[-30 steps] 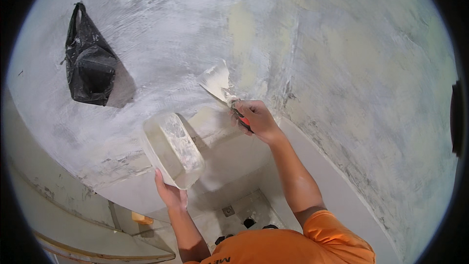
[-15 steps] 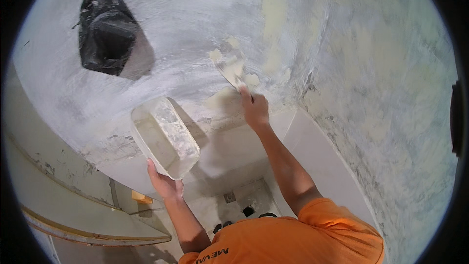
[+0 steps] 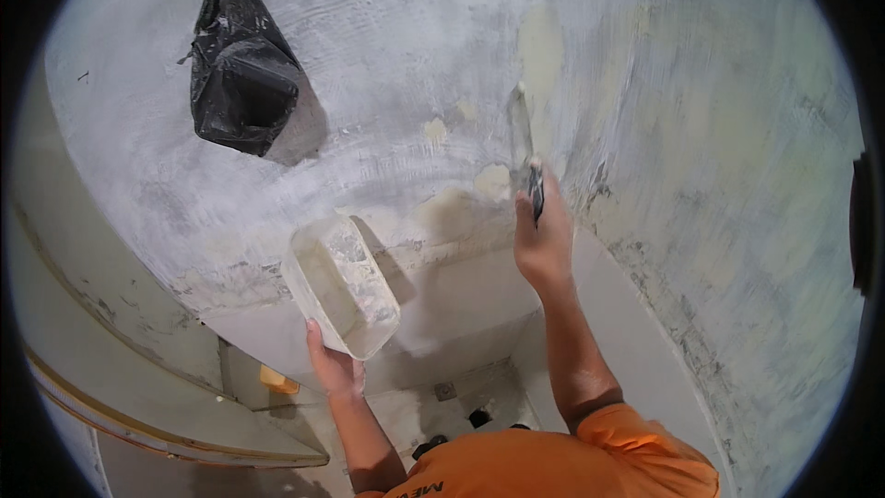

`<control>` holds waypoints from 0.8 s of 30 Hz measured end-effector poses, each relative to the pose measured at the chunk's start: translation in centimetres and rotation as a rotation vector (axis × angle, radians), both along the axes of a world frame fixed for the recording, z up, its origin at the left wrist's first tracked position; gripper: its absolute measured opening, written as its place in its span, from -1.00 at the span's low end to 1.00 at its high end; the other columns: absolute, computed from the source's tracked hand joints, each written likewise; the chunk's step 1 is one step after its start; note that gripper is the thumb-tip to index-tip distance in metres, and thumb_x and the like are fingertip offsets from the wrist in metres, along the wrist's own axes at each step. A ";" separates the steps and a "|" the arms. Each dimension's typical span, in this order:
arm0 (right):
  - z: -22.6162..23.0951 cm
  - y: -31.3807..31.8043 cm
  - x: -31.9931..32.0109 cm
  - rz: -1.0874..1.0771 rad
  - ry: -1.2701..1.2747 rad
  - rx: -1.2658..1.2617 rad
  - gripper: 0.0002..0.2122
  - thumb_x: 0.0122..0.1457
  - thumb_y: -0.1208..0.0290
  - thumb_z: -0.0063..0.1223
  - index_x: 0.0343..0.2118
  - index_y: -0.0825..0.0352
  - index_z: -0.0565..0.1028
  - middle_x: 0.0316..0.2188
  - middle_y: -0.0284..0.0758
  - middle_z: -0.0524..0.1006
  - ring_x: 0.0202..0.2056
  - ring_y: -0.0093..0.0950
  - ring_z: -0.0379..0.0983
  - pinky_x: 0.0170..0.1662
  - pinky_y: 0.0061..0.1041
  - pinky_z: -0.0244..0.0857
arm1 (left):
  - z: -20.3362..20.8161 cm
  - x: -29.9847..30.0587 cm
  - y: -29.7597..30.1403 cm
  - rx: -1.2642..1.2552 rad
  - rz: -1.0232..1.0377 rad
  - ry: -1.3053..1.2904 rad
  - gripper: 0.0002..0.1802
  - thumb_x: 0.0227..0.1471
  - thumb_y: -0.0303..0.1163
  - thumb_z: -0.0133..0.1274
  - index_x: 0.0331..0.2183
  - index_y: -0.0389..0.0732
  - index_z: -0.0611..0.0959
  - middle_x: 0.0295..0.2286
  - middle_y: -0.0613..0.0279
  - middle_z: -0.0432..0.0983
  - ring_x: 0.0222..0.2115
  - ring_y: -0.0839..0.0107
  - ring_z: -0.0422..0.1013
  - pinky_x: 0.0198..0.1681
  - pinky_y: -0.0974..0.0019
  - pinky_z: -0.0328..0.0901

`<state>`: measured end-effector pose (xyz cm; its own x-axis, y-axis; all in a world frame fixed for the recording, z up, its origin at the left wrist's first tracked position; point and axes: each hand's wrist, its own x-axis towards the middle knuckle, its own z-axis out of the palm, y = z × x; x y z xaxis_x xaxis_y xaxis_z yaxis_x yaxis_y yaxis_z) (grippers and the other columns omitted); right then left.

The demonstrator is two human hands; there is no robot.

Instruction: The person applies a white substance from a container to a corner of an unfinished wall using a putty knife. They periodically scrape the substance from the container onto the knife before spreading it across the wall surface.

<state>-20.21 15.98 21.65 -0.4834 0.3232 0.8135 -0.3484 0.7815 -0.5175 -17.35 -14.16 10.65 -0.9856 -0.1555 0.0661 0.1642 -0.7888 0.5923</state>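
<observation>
My right hand [image 3: 546, 238] is closed round the dark handle of a putty knife [image 3: 524, 129]. Its blade points up, close to the grey plastered wall [image 3: 396, 65], left of the corner. On the wall to its left are pale cream patches of filler [image 3: 493, 182]. My left hand [image 3: 334, 364] grips the lower end of a whitish rectangular plastic tub [image 3: 323, 286], thumb over the rim. The tub is tilted, its inside smeared with white and grey residue.
A black plastic bag [image 3: 247, 83] hangs on the wall at the upper left. Below the plaster runs a smooth pale band [image 3: 461, 281]. A curved edge [image 3: 166, 443] crosses the lower left, near a yellow block [image 3: 278, 381]. A drain [image 3: 445, 391] shows in the floor.
My right hand has swung the putty knife right and turned its blade upright, leaving cream patches on the wall. My left hand still holds the tub. The whole view has shifted somewhat.
</observation>
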 end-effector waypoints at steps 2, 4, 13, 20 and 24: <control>1.8 -1.0 1.3 -0.091 -0.052 0.034 -0.53 0.26 0.47 -0.07 0.23 0.45 0.25 -0.19 0.03 0.46 -0.23 -0.01 0.45 -0.12 -0.20 0.37 | -0.4 -0.2 0.0 -0.022 -0.010 0.004 -0.40 0.28 0.01 -0.13 0.17 -0.19 0.38 0.07 0.19 0.40 0.09 0.21 0.35 0.12 0.06 0.28; 3.4 -2.6 1.7 -0.169 -0.108 0.056 -0.49 0.24 0.52 -0.09 0.26 0.45 0.20 -0.17 0.07 0.44 -0.20 0.02 0.45 -0.10 -0.16 0.38 | -0.2 -0.1 -0.3 -0.058 -0.014 0.006 -0.40 0.28 0.02 -0.12 0.17 -0.18 0.37 0.07 0.20 0.40 0.08 0.22 0.35 0.12 0.07 0.28; 0.3 -9.2 -3.1 -0.123 -0.528 0.015 -0.39 0.12 0.57 -0.07 0.30 0.48 0.16 -0.31 -0.02 0.51 -0.29 -0.08 0.50 -0.11 -0.12 0.39 | 0.7 -1.2 0.9 -0.057 0.022 -0.028 -0.39 0.26 0.04 -0.10 0.18 -0.14 0.37 0.09 0.22 0.37 0.09 0.23 0.33 0.13 0.06 0.29; -4.5 -6.3 2.9 0.052 -0.514 0.183 -0.54 0.20 0.46 -0.05 0.18 0.43 0.33 -0.33 0.01 0.55 -0.36 -0.03 0.52 -0.22 -0.19 0.41 | 0.1 -2.9 1.6 0.053 -0.090 0.029 -0.37 0.25 0.05 -0.10 0.19 -0.15 0.37 0.11 0.20 0.36 0.11 0.19 0.32 0.15 -0.03 0.26; -0.8 -1.3 4.6 0.066 -0.505 -0.008 -0.57 0.24 0.29 0.05 0.09 0.46 0.37 -0.49 -0.02 0.53 -0.41 -0.05 0.52 -0.26 -0.22 0.38 | -0.1 -2.7 2.0 0.090 -0.103 -0.010 -0.36 0.25 0.05 -0.09 0.18 -0.17 0.38 0.11 0.17 0.37 0.11 0.18 0.32 0.16 0.00 0.25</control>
<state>-15.63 14.63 20.82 -0.8355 0.2838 0.4705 -0.1016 0.7617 -0.6399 -20.09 -12.12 10.59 -0.9972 -0.0588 0.0460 0.0742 -0.8513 0.5194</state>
